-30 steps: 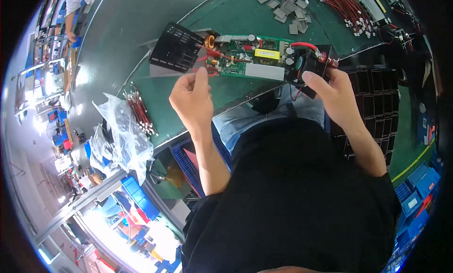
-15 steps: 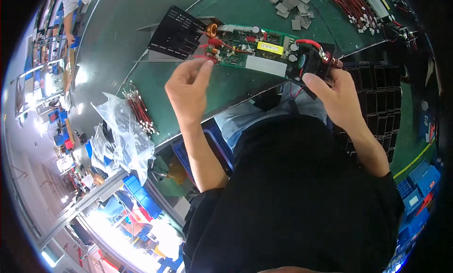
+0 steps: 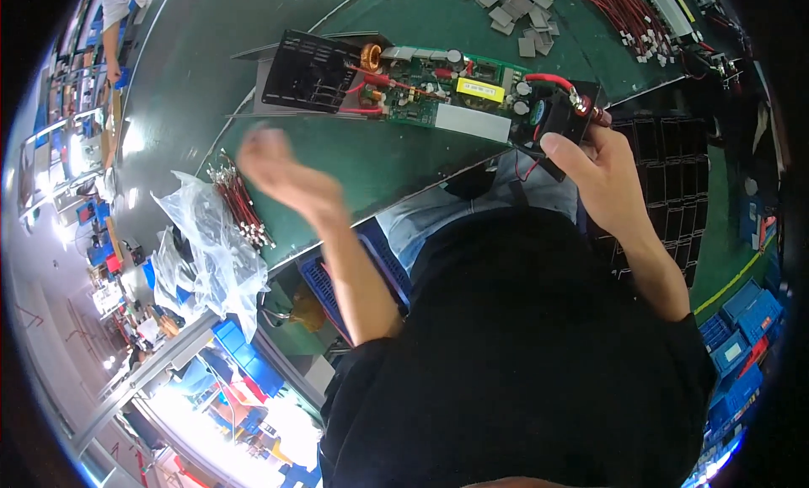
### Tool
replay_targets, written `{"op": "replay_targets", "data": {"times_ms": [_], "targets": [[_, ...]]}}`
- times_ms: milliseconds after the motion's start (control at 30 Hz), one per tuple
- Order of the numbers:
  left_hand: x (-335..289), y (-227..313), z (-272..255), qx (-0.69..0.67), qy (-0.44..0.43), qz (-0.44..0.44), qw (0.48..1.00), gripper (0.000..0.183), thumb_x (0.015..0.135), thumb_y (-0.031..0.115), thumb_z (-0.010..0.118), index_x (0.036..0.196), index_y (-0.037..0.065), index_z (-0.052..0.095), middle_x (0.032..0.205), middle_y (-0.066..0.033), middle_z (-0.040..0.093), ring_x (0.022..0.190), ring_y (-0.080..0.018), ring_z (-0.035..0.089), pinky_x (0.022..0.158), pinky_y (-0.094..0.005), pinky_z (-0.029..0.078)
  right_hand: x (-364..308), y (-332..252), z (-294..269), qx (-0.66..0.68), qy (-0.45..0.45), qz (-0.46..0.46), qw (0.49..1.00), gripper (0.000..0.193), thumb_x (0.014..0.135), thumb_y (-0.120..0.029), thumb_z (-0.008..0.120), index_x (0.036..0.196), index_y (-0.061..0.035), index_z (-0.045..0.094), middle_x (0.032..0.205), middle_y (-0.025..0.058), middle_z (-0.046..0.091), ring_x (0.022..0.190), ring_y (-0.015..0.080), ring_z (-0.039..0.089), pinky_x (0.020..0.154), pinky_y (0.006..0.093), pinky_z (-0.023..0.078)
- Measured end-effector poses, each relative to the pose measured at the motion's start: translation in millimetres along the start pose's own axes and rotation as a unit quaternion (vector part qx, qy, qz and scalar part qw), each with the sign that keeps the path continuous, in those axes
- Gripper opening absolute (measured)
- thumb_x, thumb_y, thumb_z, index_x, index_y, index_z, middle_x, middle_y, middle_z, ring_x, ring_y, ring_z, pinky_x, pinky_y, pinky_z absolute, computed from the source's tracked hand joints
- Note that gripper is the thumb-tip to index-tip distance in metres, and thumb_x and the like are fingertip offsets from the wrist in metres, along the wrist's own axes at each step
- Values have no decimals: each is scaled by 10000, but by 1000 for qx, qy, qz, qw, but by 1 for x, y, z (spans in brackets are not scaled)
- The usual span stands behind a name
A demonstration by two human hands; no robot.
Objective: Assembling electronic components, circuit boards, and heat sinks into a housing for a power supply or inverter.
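Note:
A long green circuit board lies on the green worktable, with a yellow-wrapped transformer and a copper-wound coil on it. At its left end, a black slotted panel joins it by red wires and rests over grey metal pieces. My right hand grips the black fan end panel at the board's right end, thumb on the near side. A thick red cable runs to that panel's terminal. My left hand is in the air near the wire bundle, smeared by motion, its fingers unclear.
A bundle of red and black connector wires lies at the table's left, beside a clear plastic bag. Several grey square pieces and more red wires lie at the back. Blue bins stand at right.
My left hand has left the red wires at the board's left end and moved left. The black slotted panel has tilted slightly. My right hand keeps its hold.

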State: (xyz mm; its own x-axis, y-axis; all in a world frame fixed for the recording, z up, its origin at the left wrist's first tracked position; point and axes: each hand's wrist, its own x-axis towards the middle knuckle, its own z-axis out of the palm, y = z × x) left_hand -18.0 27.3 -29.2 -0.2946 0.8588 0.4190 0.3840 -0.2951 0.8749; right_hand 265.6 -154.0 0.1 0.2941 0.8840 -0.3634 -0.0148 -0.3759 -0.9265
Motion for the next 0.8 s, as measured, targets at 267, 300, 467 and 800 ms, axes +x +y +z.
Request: {"op": "replay_targets", "data": {"times_ms": [267,300,467,800], "targets": [[93,-77,-7,319,-33,-13,947,553,972,379,530,1163,-137,586,1148,-328,623,1118,-460,575,979,-472,421,2,4,20,-11,-9,-3,1000,255,965,-157,669,1105,52,708,976,11,679,899,71,583,808,246,477],[92,-70,-7,317,-36,-13,948,553,972,379,530,1163,-137,586,1148,-328,623,1118,-460,575,979,-472,421,1,5,27,-34,-15,-24,999,251,966,-153,668,1106,51,707,972,8,680,908,74,587,807,246,479],[91,-67,-13,121,-103,-81,984,687,1079,457,317,1342,-155,485,1387,-314,520,1298,-423,482,1115,-441,333,12,-7,61,71,-58,-30,995,260,974,-115,674,1171,54,666,1173,35,620,935,105,619,841,262,524],[104,-52,5,-2,-176,-129,976,671,1099,473,269,1454,-65,456,1470,-221,506,1358,-336,467,1156,-415,316,34,-26,122,260,-118,7,958,412,997,-131,622,1370,-7,498,1297,56,590,1187,144,573,1046,349,475]]}}
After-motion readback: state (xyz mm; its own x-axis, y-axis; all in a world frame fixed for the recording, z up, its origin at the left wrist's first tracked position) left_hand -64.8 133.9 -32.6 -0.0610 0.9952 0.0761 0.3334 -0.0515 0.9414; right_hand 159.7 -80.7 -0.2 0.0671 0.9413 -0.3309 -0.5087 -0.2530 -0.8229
